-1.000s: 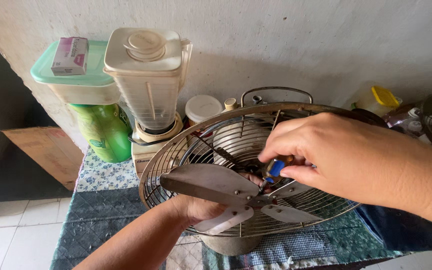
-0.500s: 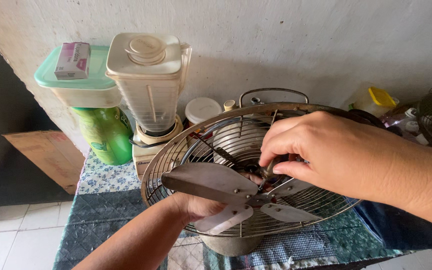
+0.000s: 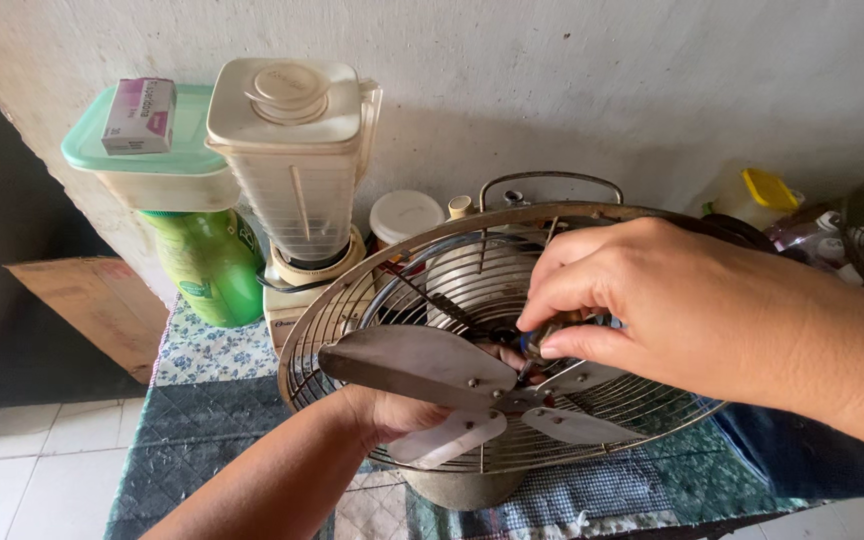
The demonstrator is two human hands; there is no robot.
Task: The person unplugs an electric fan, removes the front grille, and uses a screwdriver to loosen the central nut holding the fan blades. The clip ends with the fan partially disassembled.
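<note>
Up top, a small pink-and-white box (image 3: pixel 138 115) lies on the mint-lidded tub (image 3: pixel 157 165), green bottle (image 3: pixel 210 265) beneath, beside the blender (image 3: pixel 297 170). Right hand (image 3: pixel 652 300) pinches the screwdriver (image 3: pixel 532 345) at the fan (image 3: pixel 482 385) hub; its blue handle, plain a second ago, is now nearly hidden. Left hand (image 3: pixel 392 410) grips a blade from below.

Soft, even daylight, moderately bright; source not visible. The white plastered wall (image 3: pixel 572 80) carries a diffuse grey shadow behind the cream plastic blender jug (image 3: pixel 297 160). Dull sheen, no hard glare, on the grey metal fan blade (image 3: pixel 412 365). Left margin falls dark. Wide-angle bending at edges. Focus sharp centrally; right edge slightly soft.
</note>
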